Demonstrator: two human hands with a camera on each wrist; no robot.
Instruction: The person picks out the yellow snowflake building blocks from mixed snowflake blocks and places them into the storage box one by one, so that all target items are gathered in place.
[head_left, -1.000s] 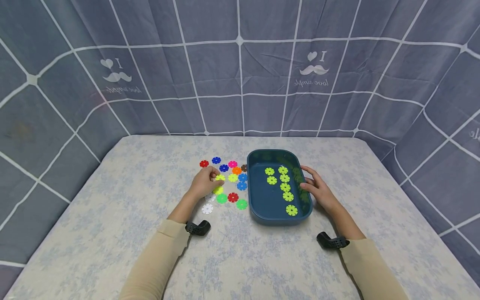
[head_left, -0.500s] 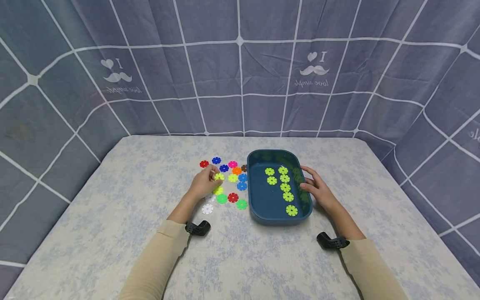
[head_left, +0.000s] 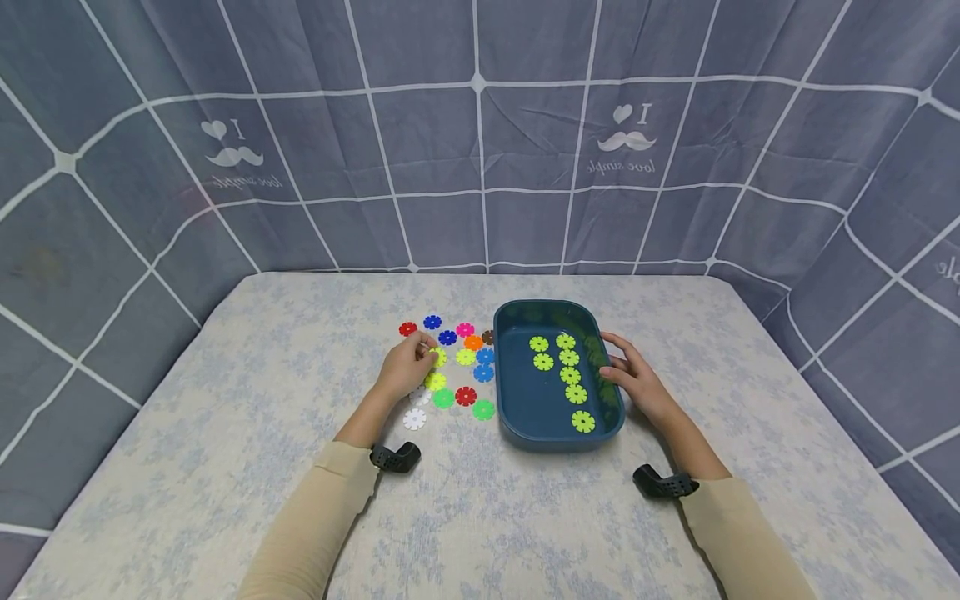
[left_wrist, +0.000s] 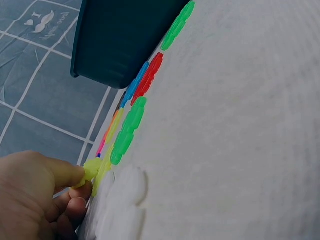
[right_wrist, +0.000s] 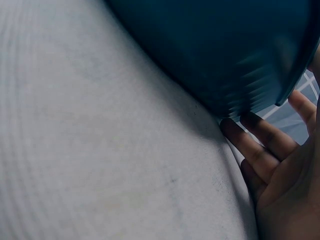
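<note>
My left hand [head_left: 407,365] pinches a yellow snowflake disc [left_wrist: 91,169] between thumb and fingers, low over the table. Around it lie more flat notched discs: a second yellow disc [head_left: 435,381] just below, another yellow disc [head_left: 466,357] to the right, a green disc [head_left: 444,398] and a white disc [head_left: 415,418] nearer me. My right hand [head_left: 636,379] holds the right side of a dark teal bin [head_left: 558,440]. Its thumb lies over the rim, and in the right wrist view its fingers [right_wrist: 255,150] rest against the outer wall. Several yellow-green discs [head_left: 570,375] lie inside the bin.
Red [head_left: 466,396], blue [head_left: 483,372], orange [head_left: 473,342], pink [head_left: 465,330] and brown [head_left: 488,337] discs lie between my left hand and the bin. A pale patterned cloth [head_left: 525,525] covers the table. Grey-blue checked curtains [head_left: 420,167] hang behind and at the sides.
My left thumb and fingers have drawn together on the yellow disc, which has shifted slightly left. The right hand and bin have stayed in place.
</note>
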